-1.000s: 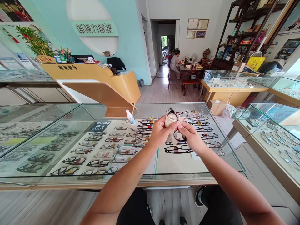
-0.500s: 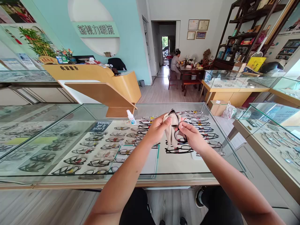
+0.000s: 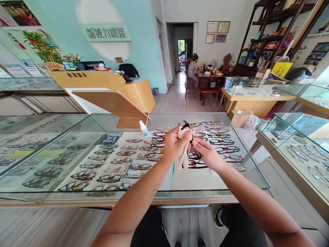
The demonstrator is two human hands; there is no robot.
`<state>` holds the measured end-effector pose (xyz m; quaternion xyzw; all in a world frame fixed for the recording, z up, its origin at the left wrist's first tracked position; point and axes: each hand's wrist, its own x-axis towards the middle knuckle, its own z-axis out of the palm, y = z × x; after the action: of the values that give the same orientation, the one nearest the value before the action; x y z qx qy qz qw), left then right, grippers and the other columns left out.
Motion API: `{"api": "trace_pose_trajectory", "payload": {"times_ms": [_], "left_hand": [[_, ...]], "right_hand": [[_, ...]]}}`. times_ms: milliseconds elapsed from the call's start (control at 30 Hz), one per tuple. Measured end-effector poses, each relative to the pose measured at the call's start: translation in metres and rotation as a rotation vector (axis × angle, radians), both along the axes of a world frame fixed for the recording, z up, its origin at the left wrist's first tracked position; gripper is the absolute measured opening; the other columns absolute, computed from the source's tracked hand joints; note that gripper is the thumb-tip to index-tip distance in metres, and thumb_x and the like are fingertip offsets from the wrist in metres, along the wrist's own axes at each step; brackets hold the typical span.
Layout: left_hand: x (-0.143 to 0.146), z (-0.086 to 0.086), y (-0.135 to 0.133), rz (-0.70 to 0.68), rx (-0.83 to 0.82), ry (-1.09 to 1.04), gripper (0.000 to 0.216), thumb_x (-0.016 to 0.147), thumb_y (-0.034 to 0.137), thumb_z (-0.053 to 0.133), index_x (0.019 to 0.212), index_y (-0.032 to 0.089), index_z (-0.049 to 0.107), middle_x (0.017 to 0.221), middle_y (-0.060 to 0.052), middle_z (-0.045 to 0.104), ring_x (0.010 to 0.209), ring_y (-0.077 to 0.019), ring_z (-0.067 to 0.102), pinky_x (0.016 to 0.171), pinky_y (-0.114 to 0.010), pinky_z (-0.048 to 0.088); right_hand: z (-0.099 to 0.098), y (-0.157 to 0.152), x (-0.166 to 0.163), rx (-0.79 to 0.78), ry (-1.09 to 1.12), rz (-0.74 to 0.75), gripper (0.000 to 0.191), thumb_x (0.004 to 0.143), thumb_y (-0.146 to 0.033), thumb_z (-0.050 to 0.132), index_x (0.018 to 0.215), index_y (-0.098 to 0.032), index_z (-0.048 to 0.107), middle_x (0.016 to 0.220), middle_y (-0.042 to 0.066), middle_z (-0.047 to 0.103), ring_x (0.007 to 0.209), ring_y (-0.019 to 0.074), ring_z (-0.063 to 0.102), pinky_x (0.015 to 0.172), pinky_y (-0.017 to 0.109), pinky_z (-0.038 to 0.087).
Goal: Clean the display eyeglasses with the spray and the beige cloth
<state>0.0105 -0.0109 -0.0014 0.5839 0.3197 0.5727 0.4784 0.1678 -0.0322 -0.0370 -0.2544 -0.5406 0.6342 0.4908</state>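
My left hand is closed around a beige cleaning cloth, which wraps one lens of a pair of black-framed glasses. My right hand pinches the frame of the same glasses from the right. Both hands hover just above the glass top of the display counter. The cloth's loose end hangs down below my left hand. One lens is hidden by the cloth.
A small white spray bottle stands on the counter left of my hands. Rows of glasses lie inside the case below. More glass cases stand to the right. A person sits at a table in the back room.
My hands have shifted slightly left and down with the glasses. The cloth has moved along the lens and my left hand now covers more of it.
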Motion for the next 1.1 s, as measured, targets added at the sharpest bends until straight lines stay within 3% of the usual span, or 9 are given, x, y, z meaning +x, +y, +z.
{"api": "trace_pose_trajectory", "payload": {"times_ms": [100, 200, 333, 433, 633, 700, 833, 1033, 1100], "left_hand": [[0.003, 0.000, -0.003, 0.075, -0.027, -0.040, 0.052, 0.092, 0.069, 0.077, 0.083, 0.019, 0.067, 0.084, -0.008, 0.084, 0.039, -0.0096, 0.054, 0.038, -0.025, 0.040], [0.003, -0.002, 0.001, 0.048, -0.059, -0.053, 0.060, 0.093, 0.077, 0.069, 0.084, 0.019, 0.071, 0.084, -0.009, 0.083, 0.041, -0.0112, 0.056, 0.039, -0.027, 0.040], [0.001, -0.007, 0.011, -0.078, -0.127, -0.127, 0.069, 0.090, 0.085, 0.065, 0.101, 0.018, 0.079, 0.094, -0.012, 0.084, 0.066, -0.0203, 0.073, 0.053, -0.030, 0.052], [0.001, -0.008, 0.019, -0.192, -0.278, -0.255, 0.069, 0.088, 0.083, 0.070, 0.108, 0.018, 0.080, 0.103, -0.013, 0.084, 0.086, -0.0269, 0.079, 0.069, -0.035, 0.060], [0.001, -0.008, 0.026, -0.364, -0.461, -0.334, 0.063, 0.087, 0.075, 0.076, 0.115, 0.019, 0.081, 0.109, -0.013, 0.084, 0.098, -0.0289, 0.078, 0.082, -0.038, 0.062], [0.001, -0.011, 0.026, -0.327, -0.458, -0.326, 0.056, 0.085, 0.066, 0.084, 0.113, 0.018, 0.082, 0.111, -0.012, 0.084, 0.101, -0.0285, 0.078, 0.086, -0.037, 0.062], [0.001, -0.021, 0.029, -0.106, -0.416, -0.300, 0.052, 0.073, 0.049, 0.098, 0.110, 0.017, 0.082, 0.115, -0.011, 0.084, 0.106, -0.0271, 0.078, 0.092, -0.035, 0.061], [-0.006, -0.029, 0.033, 0.099, -0.201, -0.030, 0.061, 0.080, 0.068, 0.087, 0.111, 0.016, 0.082, 0.109, -0.011, 0.085, 0.103, -0.0282, 0.078, 0.089, -0.035, 0.058], [-0.008, -0.028, 0.031, 0.097, -0.144, 0.086, 0.059, 0.084, 0.068, 0.084, 0.111, 0.016, 0.083, 0.108, -0.011, 0.085, 0.103, -0.0280, 0.078, 0.090, -0.034, 0.057]], "right_hand": [[-0.001, 0.000, 0.001, 0.050, -0.069, 0.005, 0.042, 0.102, -0.064, 0.068, 0.097, -0.024, 0.081, 0.096, 0.003, 0.072, 0.092, 0.0195, 0.064, 0.093, 0.032, 0.049], [0.001, 0.001, 0.003, 0.076, -0.122, -0.014, 0.043, 0.101, -0.065, 0.069, 0.095, -0.024, 0.081, 0.098, 0.003, 0.072, 0.093, 0.0206, 0.064, 0.096, 0.034, 0.049], [0.003, 0.004, 0.008, 0.073, -0.091, -0.084, 0.038, 0.099, -0.060, 0.074, 0.089, -0.024, 0.079, 0.097, 0.003, 0.073, 0.092, 0.0198, 0.063, 0.095, 0.033, 0.050], [0.003, 0.007, 0.011, 0.058, -0.037, -0.167, 0.037, 0.097, -0.061, 0.077, 0.087, -0.025, 0.078, 0.099, 0.003, 0.073, 0.094, 0.0203, 0.062, 0.094, 0.032, 0.051], [0.011, 0.009, 0.015, 0.087, -0.061, -0.360, 0.043, 0.091, -0.068, 0.079, 0.086, -0.026, 0.079, 0.089, 0.002, 0.070, 0.085, 0.0197, 0.057, 0.087, 0.033, 0.050], [0.014, 0.009, 0.016, 0.127, -0.111, -0.401, 0.044, 0.092, -0.069, 0.077, 0.085, -0.026, 0.079, 0.089, 0.003, 0.070, 0.083, 0.0200, 0.056, 0.086, 0.033, 0.049], [0.010, 0.011, 0.019, 0.140, -0.139, -0.440, 0.040, 0.096, -0.065, 0.074, 0.088, -0.026, 0.079, 0.091, 0.003, 0.070, 0.084, 0.0211, 0.056, 0.089, 0.035, 0.048], [0.003, 0.017, 0.024, 0.093, -0.065, -0.447, 0.034, 0.096, -0.060, 0.076, 0.091, -0.028, 0.081, 0.099, 0.002, 0.068, 0.091, 0.0210, 0.057, 0.091, 0.034, 0.047], [0.006, 0.017, 0.023, 0.053, 0.006, -0.413, 0.032, 0.092, -0.060, 0.080, 0.089, -0.028, 0.081, 0.098, 0.002, 0.070, 0.092, 0.0215, 0.058, 0.090, 0.034, 0.048]]}}
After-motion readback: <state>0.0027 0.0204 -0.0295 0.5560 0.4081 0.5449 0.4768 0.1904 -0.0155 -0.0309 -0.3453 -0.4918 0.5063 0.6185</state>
